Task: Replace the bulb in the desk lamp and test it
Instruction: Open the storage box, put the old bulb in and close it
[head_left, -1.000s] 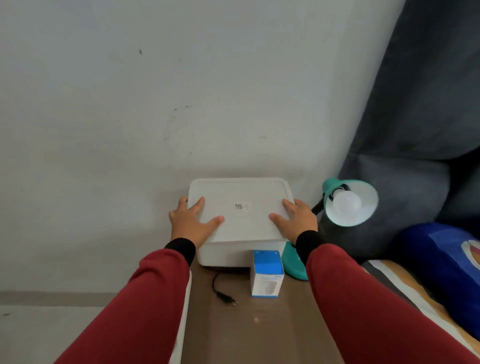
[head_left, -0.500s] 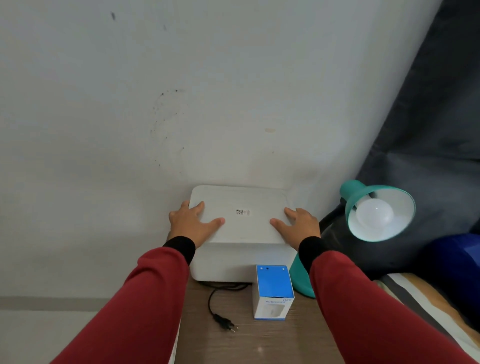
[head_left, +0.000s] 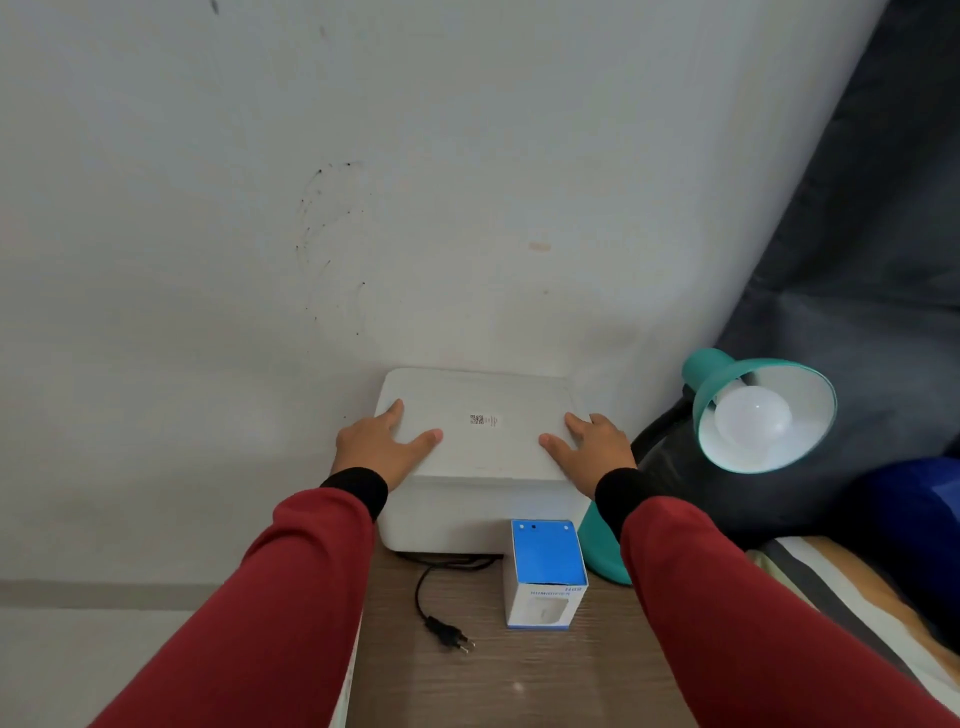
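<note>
A teal desk lamp (head_left: 706, 371) stands at the right of the wooden table (head_left: 519, 686), its shade tilted toward me with a white bulb (head_left: 753, 418) inside, unlit. The lamp's base (head_left: 602, 551) shows behind my right sleeve. A small blue and white bulb carton (head_left: 545, 566) stands upright in front of a white lidded box (head_left: 483, 452). My left hand (head_left: 379, 447) grips the box's left top edge and my right hand (head_left: 592, 447) its right top edge, thumbs on the lid. A black cord with its plug (head_left: 447, 631) lies loose on the table.
The white box sits against a pale wall (head_left: 363, 208). A dark curtain (head_left: 883, 208) hangs at the right behind the lamp. A striped bed cover (head_left: 831, 582) and a blue pillow (head_left: 904, 519) lie to the right of the table.
The view has shifted closer and to the left, so the lamp sits farther right in frame. Both hands stay on the white box's top edges.
</note>
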